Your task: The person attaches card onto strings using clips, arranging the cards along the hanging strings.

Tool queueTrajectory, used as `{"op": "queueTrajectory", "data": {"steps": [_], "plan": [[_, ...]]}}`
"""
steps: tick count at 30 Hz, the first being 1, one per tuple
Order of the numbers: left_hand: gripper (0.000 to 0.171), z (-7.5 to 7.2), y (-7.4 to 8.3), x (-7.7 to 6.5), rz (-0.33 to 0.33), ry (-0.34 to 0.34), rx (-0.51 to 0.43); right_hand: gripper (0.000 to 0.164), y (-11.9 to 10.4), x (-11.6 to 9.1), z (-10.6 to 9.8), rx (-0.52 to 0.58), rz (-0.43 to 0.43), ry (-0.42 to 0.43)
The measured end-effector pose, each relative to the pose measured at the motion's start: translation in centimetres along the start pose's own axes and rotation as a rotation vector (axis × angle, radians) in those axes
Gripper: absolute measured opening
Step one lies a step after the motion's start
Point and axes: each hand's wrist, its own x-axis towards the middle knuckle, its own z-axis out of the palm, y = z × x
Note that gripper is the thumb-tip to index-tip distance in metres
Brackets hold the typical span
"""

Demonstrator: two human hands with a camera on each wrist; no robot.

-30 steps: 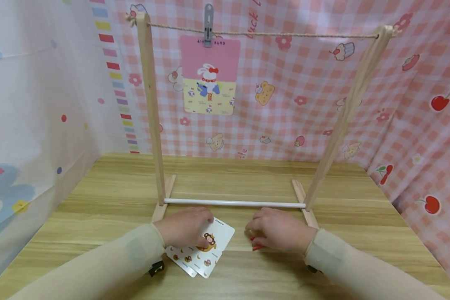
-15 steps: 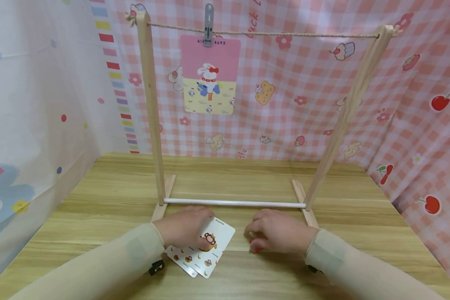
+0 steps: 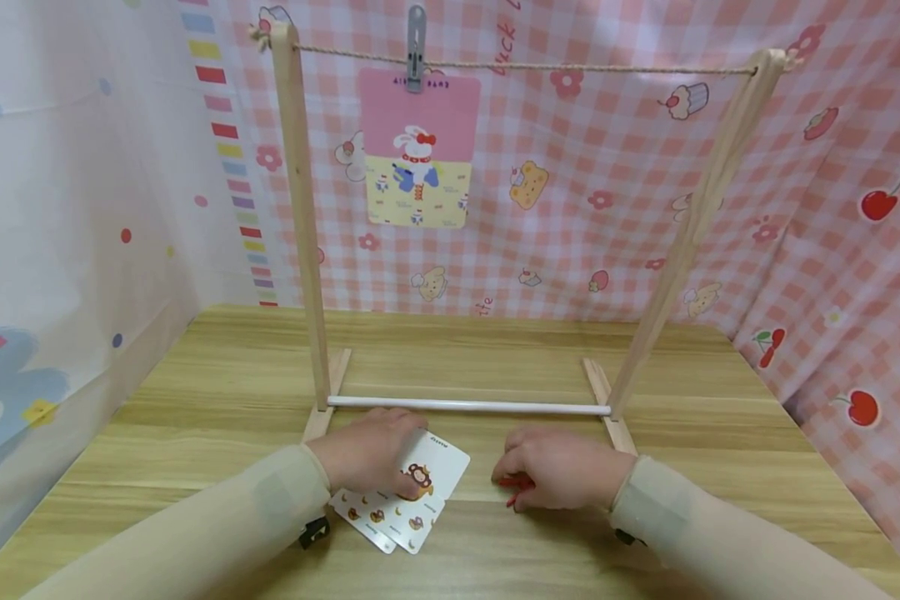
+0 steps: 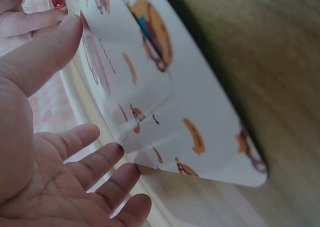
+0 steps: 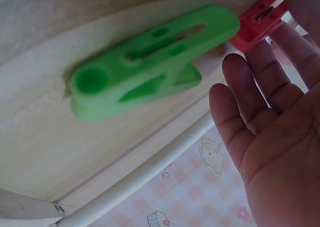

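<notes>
My left hand (image 3: 371, 450) lies over two overlapping white cards (image 3: 435, 467) printed with a monkey and bananas, flat on the table. In the left wrist view its thumb stretches over the card faces (image 4: 200, 112) while the relaxed fingertips are right at their edge. To the right, my right hand (image 3: 558, 467) pinches a red clothespin (image 3: 517, 482) between thumb and fingers, low over the table. The right wrist view shows this red clothespin (image 5: 260, 17) at the fingertips, and a green clothespin (image 5: 150, 62) on the table beside the hand, hidden in the head view.
A wooden frame (image 3: 303, 250) stands behind the hands, with a white rod (image 3: 468, 406) low across it and a rope (image 3: 585, 68) along the top. From the rope a grey clothespin (image 3: 416, 50) holds a pink and yellow rabbit card (image 3: 420, 150).
The red clothespin has turned and shows more between the right thumb and fingers, which have shifted slightly around it. The left hand and the cards have hardly moved.
</notes>
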Motion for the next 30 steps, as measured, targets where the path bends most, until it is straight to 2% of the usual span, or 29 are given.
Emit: {"op": "queueTrajectory", "data": {"steps": [7, 18, 23, 30], "plan": [[0.095, -0.05, -0.08, 0.14, 0.019, -0.005, -0.004, 0.017, 0.07, 0.04, 0.03, 0.004, 0.005, -0.013], [0.096, -0.26, -0.2, 0.95, 0.009, -0.011, 0.013, 0.018, 0.05, 0.15, -0.08, 0.049, 0.059, -0.018], [0.094, -0.59, -0.16, 1.0, -0.003, -0.026, -0.003, 0.019, 0.03, 0.12, -0.07, 0.049, 0.067, -0.014], [0.1, -0.62, 0.0, 0.95, 0.0, -0.031, 0.007, 0.019, 0.11, 0.15, -0.09, 0.06, 0.075, -0.014]]}}
